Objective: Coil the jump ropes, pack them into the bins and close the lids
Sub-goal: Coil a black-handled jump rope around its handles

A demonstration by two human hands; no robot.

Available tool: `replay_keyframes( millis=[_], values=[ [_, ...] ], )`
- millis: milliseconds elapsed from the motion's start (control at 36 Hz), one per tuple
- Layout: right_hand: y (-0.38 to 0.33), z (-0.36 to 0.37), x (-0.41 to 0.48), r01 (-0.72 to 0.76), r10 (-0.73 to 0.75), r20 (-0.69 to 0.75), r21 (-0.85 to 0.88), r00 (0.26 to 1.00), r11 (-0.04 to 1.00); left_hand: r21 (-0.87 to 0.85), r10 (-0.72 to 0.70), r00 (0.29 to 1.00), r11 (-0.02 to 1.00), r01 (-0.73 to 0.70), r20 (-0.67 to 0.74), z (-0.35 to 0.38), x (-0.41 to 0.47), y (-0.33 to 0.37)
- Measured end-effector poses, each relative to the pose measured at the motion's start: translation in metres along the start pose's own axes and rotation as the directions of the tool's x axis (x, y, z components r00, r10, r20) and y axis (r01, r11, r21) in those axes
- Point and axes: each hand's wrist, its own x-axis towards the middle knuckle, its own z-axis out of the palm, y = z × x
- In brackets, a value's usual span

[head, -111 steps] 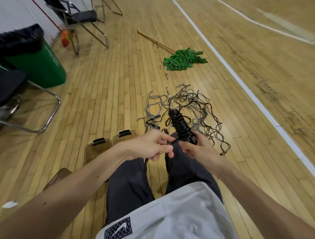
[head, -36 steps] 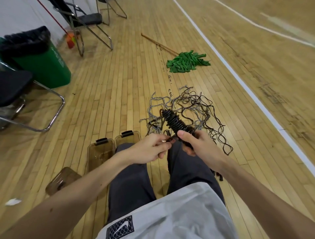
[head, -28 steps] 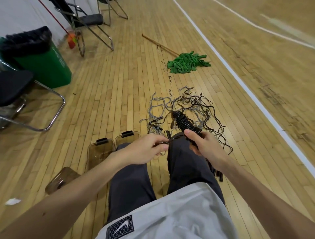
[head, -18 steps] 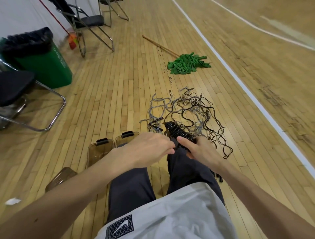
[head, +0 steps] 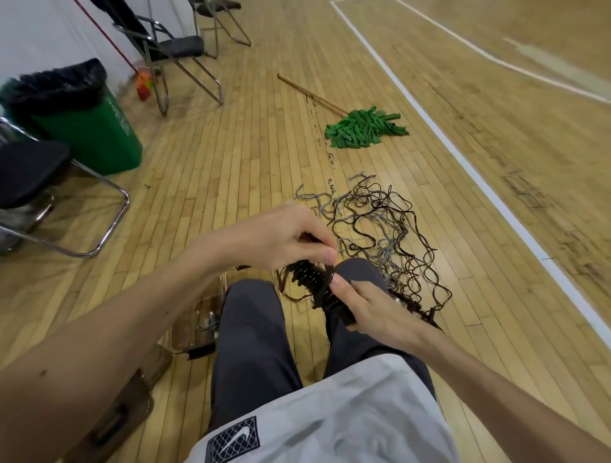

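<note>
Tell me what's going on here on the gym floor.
A seated person is coiling a black jump rope. The right hand grips the bundle's lower end; the left hand pinches rope at its top. A tangle of loose black and grey ropes lies on the floor ahead. Brown translucent bins sit beside the left leg; this rope isn't in one yet.

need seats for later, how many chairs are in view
3. Left chair at the frame's left edge; second chair beyond the green trash can; third chair behind it, cut off at the top. Others may be out of frame.
</note>
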Motion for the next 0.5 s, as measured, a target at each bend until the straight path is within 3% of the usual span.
replay_keyframes(
  millis=[167, 278, 444, 500],
  values=[
    [-0.010, -0.003, -0.002, 0.108, -0.093, 0.094, -0.170, 0.991, 0.979, -0.198, 0.056, 0.995, 0.979, -0.038, 0.085, -0.005, -0.002, -0.015],
    [-0.012, -0.001, 0.002, 0.166, -0.139, 0.141, -0.204, 0.980, 0.965, -0.383, 0.030, 0.979, 0.922, 0.050, 0.201, -0.007, -0.011, -0.036],
    [-0.024, 0.016, 0.026, 0.177, -0.189, 0.211, 0.074, 0.959, 0.981, -0.684, -0.041, 0.980, 0.710, 0.166, 0.195, 0.007, -0.022, -0.073],
    [-0.029, 0.021, 0.040, 0.110, -0.168, 0.245, 0.233, 0.955, 0.966, -0.833, -0.077, 0.988, 0.532, 0.152, 0.131, 0.018, -0.029, -0.094]
  ],
)
